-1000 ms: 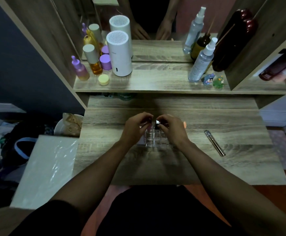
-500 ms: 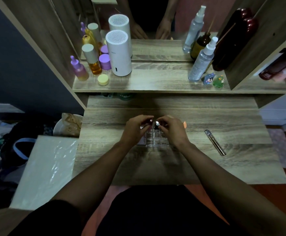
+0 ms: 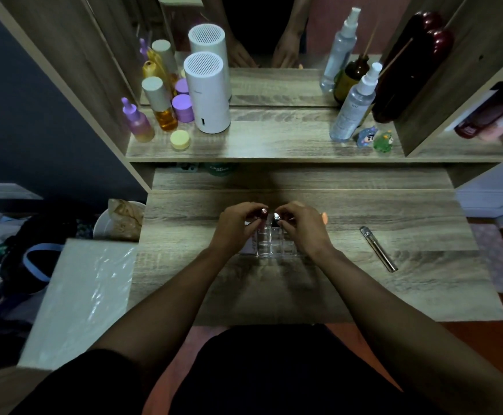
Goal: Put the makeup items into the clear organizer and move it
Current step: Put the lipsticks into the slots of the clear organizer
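1. At the middle of the wooden desk (image 3: 304, 295) stands the clear organizer (image 3: 269, 242), a small see-through box split into square cells, upright on the desktop between the two hands.
2. Over its far edge the left hand (image 3: 236, 227) curls in from the left side, fingers bent and pinched on a small dark item with a shiny tip (image 3: 264, 211); how it sits in the cells cannot be told.
3. Opposite it, the right hand (image 3: 302, 229) curls in from the right, fingertips closed on a small silvery item (image 3: 276, 216) just beside the dark one.
4. Both hands touch or overlap the organizer's sides, hiding much of it.
5. Well apart to the right, a slim metallic tube (image 3: 379, 248) lies flat on the desk, slanted.
6. Behind the desk a raised shelf (image 3: 274, 145) carries a white cylinder device (image 3: 207, 92), an amber bottle (image 3: 160, 104), a purple dropper bottle (image 3: 136, 121), a lilac jar (image 3: 183, 107) and a small yellow jar (image 3: 180, 140) at its left end.
7. At the shelf's right end stand a clear spray bottle (image 3: 355, 106) and two little figurines (image 3: 374, 140).
8. A mirror (image 3: 274, 40) behind the shelf reflects these things and the hands.
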